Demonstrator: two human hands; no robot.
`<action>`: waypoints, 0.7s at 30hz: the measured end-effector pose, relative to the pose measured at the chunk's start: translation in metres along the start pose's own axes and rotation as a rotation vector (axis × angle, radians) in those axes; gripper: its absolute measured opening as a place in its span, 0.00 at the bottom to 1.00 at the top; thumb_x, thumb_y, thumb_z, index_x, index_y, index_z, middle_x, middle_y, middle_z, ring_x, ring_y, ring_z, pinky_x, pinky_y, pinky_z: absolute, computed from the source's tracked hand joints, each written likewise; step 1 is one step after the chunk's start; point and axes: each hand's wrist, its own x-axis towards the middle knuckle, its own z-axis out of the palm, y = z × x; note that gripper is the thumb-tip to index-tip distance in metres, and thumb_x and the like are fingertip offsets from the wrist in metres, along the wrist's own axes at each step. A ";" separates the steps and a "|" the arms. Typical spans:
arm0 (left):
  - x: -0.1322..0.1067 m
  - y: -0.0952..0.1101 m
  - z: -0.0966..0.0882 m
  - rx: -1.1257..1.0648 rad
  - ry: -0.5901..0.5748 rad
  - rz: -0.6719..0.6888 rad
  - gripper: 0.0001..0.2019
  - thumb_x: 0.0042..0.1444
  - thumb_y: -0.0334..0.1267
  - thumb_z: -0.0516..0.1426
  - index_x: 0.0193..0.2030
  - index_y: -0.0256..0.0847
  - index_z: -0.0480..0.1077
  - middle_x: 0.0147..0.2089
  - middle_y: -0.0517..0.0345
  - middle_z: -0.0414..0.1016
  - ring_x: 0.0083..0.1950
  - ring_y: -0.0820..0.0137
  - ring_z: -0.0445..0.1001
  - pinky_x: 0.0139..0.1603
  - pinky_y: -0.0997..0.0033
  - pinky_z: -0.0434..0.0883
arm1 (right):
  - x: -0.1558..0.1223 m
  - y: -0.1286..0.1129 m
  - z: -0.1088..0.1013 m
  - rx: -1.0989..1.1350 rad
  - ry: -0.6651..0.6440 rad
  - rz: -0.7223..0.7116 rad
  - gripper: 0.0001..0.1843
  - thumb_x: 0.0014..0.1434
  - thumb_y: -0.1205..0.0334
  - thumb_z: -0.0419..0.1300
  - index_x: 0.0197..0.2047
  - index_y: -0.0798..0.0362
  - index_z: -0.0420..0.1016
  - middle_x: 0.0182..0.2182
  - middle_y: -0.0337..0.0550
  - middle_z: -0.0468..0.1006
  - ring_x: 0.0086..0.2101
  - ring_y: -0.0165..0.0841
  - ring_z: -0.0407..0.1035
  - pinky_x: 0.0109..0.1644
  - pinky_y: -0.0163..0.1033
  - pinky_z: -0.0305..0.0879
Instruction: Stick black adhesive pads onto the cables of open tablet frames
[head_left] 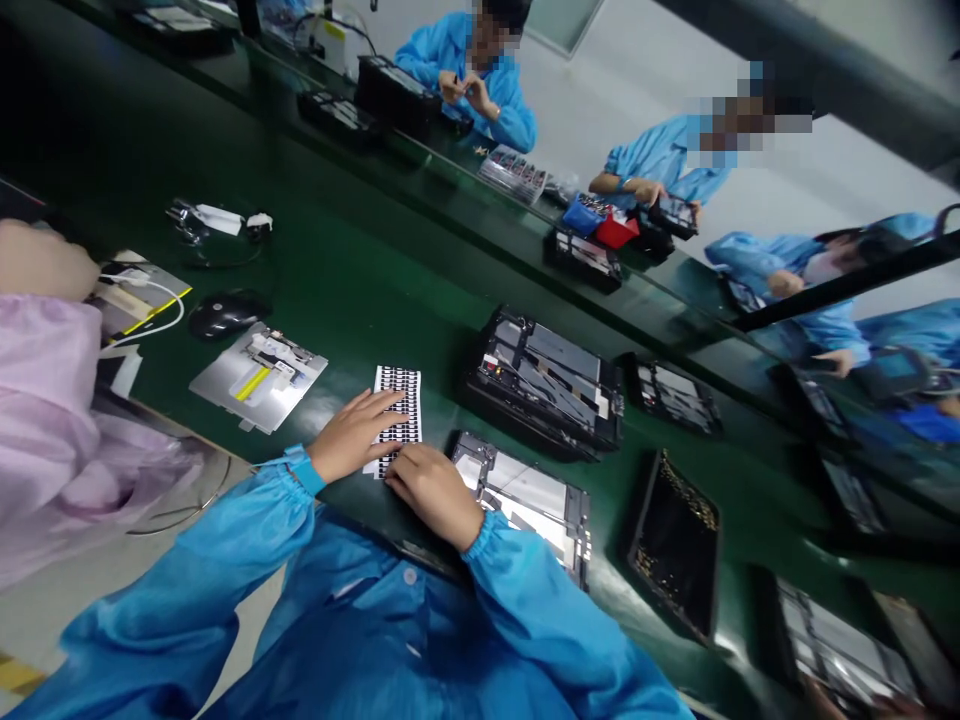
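Note:
A white sheet with rows of small black stickers (409, 385) lies on the green bench in front of me. Across its left side my left hand (352, 437) rests flat, fingers stretched out and holding the sheet down. My right hand (437, 492) is at the sheet's lower right edge with its fingers curled and pressed together. Whatever is between those fingertips is hidden. Just right of that hand, partly behind it, sits an opened device frame (529, 475) with a silver panel and black edges.
A stack of similar device frames (544, 385) stands beyond the sheet. To the right is a black tray (679, 550) with small gold-coloured parts. A metal plate (259, 378) and a black mouse (227, 314) lie left. A person in a pink sleeve (49, 400) is close by; others work opposite.

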 end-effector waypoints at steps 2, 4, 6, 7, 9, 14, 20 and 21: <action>0.001 -0.001 0.000 0.006 0.000 0.002 0.20 0.66 0.44 0.58 0.63 0.48 0.69 0.75 0.54 0.57 0.75 0.61 0.56 0.76 0.49 0.54 | 0.002 -0.002 0.001 -0.034 -0.003 0.036 0.06 0.68 0.65 0.60 0.41 0.56 0.77 0.40 0.48 0.78 0.44 0.39 0.72 0.51 0.41 0.68; 0.001 -0.001 -0.001 0.015 0.001 0.002 0.20 0.66 0.44 0.57 0.63 0.48 0.69 0.75 0.54 0.58 0.75 0.61 0.57 0.75 0.49 0.55 | 0.003 -0.004 0.002 -0.040 0.003 0.051 0.05 0.68 0.65 0.60 0.42 0.57 0.77 0.41 0.48 0.78 0.44 0.38 0.73 0.51 0.41 0.69; 0.001 0.000 -0.003 0.025 0.007 -0.003 0.20 0.65 0.44 0.58 0.63 0.49 0.69 0.74 0.56 0.59 0.75 0.59 0.56 0.75 0.49 0.56 | 0.004 -0.007 0.004 -0.052 0.007 0.072 0.06 0.68 0.65 0.60 0.42 0.57 0.77 0.41 0.49 0.78 0.43 0.38 0.73 0.50 0.41 0.70; 0.001 0.001 -0.004 0.030 0.011 -0.005 0.20 0.65 0.45 0.58 0.62 0.50 0.70 0.74 0.57 0.59 0.75 0.58 0.57 0.74 0.48 0.57 | 0.005 -0.010 0.005 -0.064 0.010 0.088 0.06 0.69 0.66 0.59 0.42 0.58 0.77 0.40 0.50 0.78 0.42 0.38 0.74 0.49 0.41 0.70; 0.001 0.002 -0.006 0.038 0.021 -0.011 0.19 0.65 0.45 0.57 0.62 0.51 0.70 0.74 0.57 0.60 0.73 0.55 0.58 0.72 0.46 0.61 | 0.006 -0.017 0.007 -0.098 0.018 0.126 0.08 0.69 0.68 0.57 0.43 0.61 0.77 0.40 0.53 0.78 0.41 0.40 0.73 0.48 0.44 0.71; 0.002 -0.005 -0.005 0.074 0.053 -0.007 0.22 0.67 0.53 0.52 0.64 0.52 0.70 0.74 0.57 0.59 0.72 0.50 0.59 0.68 0.43 0.65 | 0.007 -0.030 0.016 -0.162 0.085 0.206 0.10 0.70 0.69 0.53 0.51 0.62 0.73 0.45 0.57 0.76 0.44 0.42 0.72 0.45 0.47 0.72; 0.005 -0.012 -0.004 0.089 0.035 0.030 0.28 0.67 0.58 0.46 0.67 0.52 0.66 0.76 0.56 0.55 0.75 0.49 0.55 0.71 0.41 0.60 | 0.003 -0.027 0.022 -0.218 0.259 0.157 0.13 0.72 0.69 0.48 0.52 0.65 0.71 0.42 0.54 0.75 0.43 0.41 0.71 0.42 0.44 0.70; 0.005 -0.012 -0.004 0.097 0.024 0.025 0.28 0.67 0.58 0.45 0.68 0.52 0.65 0.76 0.57 0.54 0.75 0.49 0.54 0.72 0.40 0.59 | 0.002 -0.027 0.023 -0.230 0.271 0.121 0.14 0.72 0.70 0.47 0.52 0.66 0.71 0.42 0.55 0.75 0.43 0.41 0.71 0.43 0.44 0.70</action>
